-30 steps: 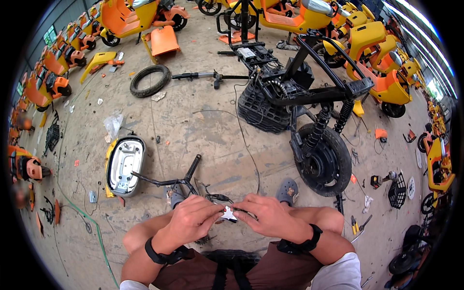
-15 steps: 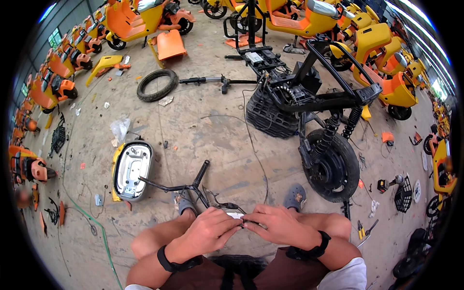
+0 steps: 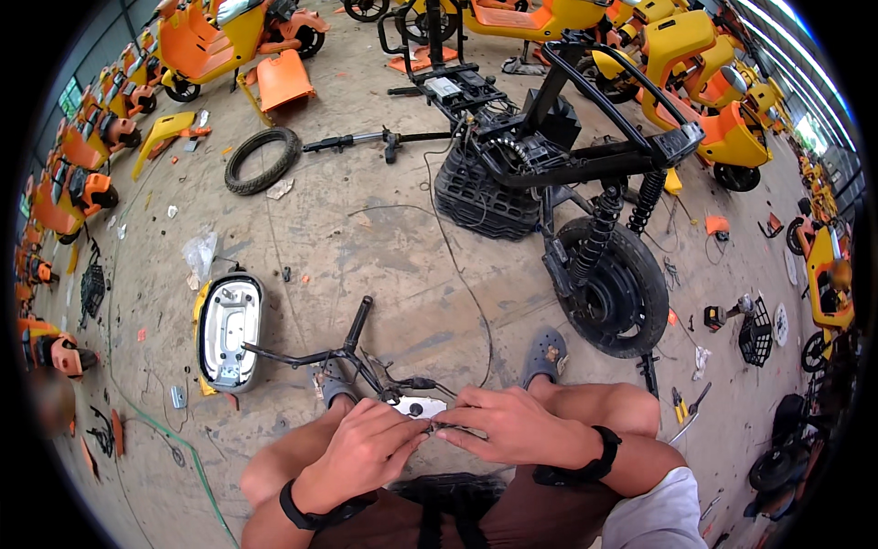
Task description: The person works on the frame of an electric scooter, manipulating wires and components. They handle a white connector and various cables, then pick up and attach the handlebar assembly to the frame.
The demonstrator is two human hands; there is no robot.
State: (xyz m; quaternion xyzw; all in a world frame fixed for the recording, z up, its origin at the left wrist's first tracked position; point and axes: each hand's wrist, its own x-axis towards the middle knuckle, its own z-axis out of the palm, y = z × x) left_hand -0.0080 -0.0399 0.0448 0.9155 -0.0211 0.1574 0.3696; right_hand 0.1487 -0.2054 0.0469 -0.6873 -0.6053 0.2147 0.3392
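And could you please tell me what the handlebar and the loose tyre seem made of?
The handlebar looks like metal with a dull black finish, judging by its slim, branching tubes. The loose tyre appears to be matt black rubber, given its tread.

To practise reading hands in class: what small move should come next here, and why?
Probably tilt the small dark piece slightly into clearer view: the left hand and right hand pinch it from opposite sides, nearly meeting, and cover most of it.
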